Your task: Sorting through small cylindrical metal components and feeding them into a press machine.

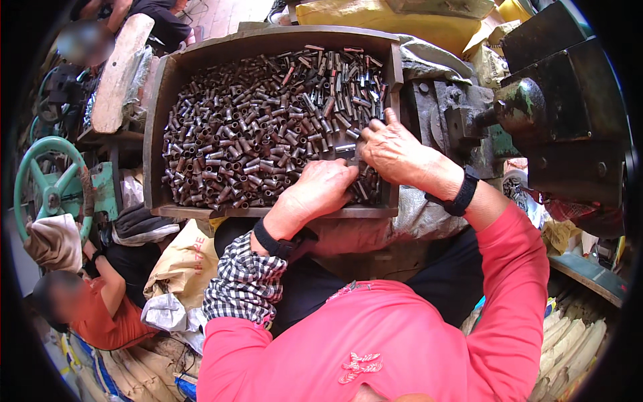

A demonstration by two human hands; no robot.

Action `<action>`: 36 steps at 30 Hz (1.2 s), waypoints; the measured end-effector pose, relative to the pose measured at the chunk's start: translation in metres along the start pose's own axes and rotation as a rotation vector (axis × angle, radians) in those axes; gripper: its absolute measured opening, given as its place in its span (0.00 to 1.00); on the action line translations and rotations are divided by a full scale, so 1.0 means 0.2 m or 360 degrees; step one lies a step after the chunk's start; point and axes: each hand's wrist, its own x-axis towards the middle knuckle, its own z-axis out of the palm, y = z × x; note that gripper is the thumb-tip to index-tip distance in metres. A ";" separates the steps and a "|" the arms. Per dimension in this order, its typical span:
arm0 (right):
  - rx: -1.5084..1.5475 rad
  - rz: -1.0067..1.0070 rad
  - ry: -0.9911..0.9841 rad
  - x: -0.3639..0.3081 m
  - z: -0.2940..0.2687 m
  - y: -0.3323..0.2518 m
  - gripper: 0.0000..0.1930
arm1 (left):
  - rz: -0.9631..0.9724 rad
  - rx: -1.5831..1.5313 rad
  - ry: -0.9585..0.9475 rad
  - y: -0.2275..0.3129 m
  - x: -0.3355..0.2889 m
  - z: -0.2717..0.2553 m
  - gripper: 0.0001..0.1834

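Observation:
A shallow wooden tray (155, 127) with a dark rim lies in front of me, heaped with short metal tubes (234, 134). Most are dull brown; shinier, longer-looking ones (341, 84) lie at its far right. My left hand (321, 187) rests over the near edge, its fingers curled down among the tubes, tips hidden. From the right reaches my right hand (395, 151), fingers bent together, with a bright metal tube (352, 134) at the fingertips. Another shiny piece (345, 148) lies between the two hands. Whatever the left fingers hold is out of sight.
A heavy dark machine (562, 120) with a greasy spindle stands close on the right. At the left are a green handwheel (52, 194) and a seated person in orange (107, 301). A tan sack (184, 261) lies near my left elbow; stacked bundles (569, 348) lie lower right.

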 end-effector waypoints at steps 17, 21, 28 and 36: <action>0.1651 0.0489 0.0773 -0.17 0.01 -0.04 0.08 | 0.0000 -0.0332 0.0065 -0.04 0.00 -0.03 0.09; 0.2351 0.0823 0.0747 -0.22 0.02 -0.10 0.07 | -0.0251 -0.0860 0.0291 0.01 0.04 -0.04 0.08; 0.2298 0.0789 0.0515 -0.24 0.01 -0.07 0.10 | -0.0661 -0.1582 0.0146 0.03 0.06 -0.06 0.07; 0.1063 0.0520 0.0989 -0.24 0.03 -0.09 0.09 | -0.0710 -0.2094 0.0320 0.00 0.07 -0.03 0.10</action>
